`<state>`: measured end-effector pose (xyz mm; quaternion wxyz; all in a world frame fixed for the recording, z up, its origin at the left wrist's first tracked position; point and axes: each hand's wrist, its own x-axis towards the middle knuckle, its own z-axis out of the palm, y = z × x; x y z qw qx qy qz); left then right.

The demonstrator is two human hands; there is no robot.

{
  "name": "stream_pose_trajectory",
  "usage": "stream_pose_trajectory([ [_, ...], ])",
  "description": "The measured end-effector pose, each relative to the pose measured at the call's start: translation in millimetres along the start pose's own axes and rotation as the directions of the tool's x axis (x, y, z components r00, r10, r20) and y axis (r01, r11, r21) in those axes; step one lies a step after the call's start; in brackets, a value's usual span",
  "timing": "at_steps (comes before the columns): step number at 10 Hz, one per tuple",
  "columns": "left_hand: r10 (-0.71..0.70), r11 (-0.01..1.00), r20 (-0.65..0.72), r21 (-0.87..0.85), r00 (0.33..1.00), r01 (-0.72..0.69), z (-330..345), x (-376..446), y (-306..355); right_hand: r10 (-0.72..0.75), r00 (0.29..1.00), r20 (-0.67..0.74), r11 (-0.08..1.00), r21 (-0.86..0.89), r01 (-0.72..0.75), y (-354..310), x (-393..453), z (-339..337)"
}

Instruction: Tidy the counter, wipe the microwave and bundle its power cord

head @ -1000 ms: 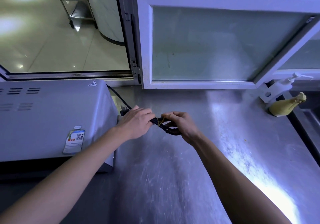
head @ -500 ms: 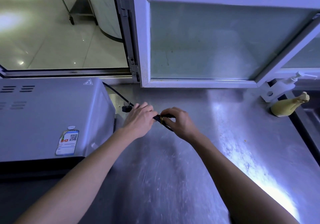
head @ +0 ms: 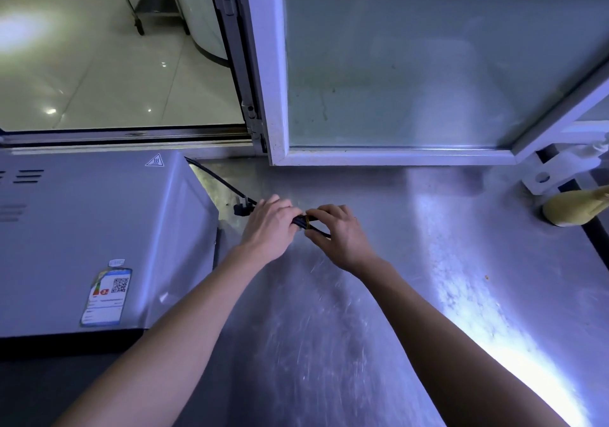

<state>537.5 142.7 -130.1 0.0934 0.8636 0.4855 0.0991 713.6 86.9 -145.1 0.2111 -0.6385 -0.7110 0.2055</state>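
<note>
The grey microwave [head: 89, 229] sits on the steel counter [head: 379, 294] at the left. Its black power cord [head: 217, 176] runs from behind the microwave's rear corner to my hands, and the plug [head: 240, 207] lies just left of my left hand. The cord is folded into a short bundle [head: 301, 221] with a yellowish band [head: 307, 221] around it. My left hand [head: 268, 225] grips the bundle's left part from above. My right hand [head: 339, 233] pinches the bundle at the band. Both hands rest low over the counter.
An open white-framed window sash [head: 276, 97] stands at the counter's back edge. At the far right stand a white pump dispenser [head: 553, 172] and a yellow object [head: 573, 209], next to a dark sink edge [head: 593, 238]. A tiled floor shows through the opening at the left.
The cord's loose loop has been drawn into a tight bundle, and both hands have closed in on it and lowered toward the counter. The plug now shows beside my left hand.
</note>
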Motion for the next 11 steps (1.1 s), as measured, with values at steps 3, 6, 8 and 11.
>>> stream_pose_trajectory([
  [3,-0.016,0.998,0.046,0.069,0.999,0.013,32,34,-31,-0.006,0.995,0.101,0.993,-0.12,0.019,29,53,30],
  [6,-0.052,0.979,0.122,0.204,0.991,0.026,55,55,-61,0.021,0.984,0.175,0.993,-0.119,-0.001,49,79,55],
  [8,-0.086,0.958,0.194,0.285,0.977,0.028,60,53,-70,0.056,0.974,0.22,0.986,-0.165,-0.019,49,83,62],
  [11,-0.139,0.929,0.221,0.368,0.965,0.05,40,30,-61,0.089,0.965,0.246,0.97,-0.24,-0.028,28,62,34],
])
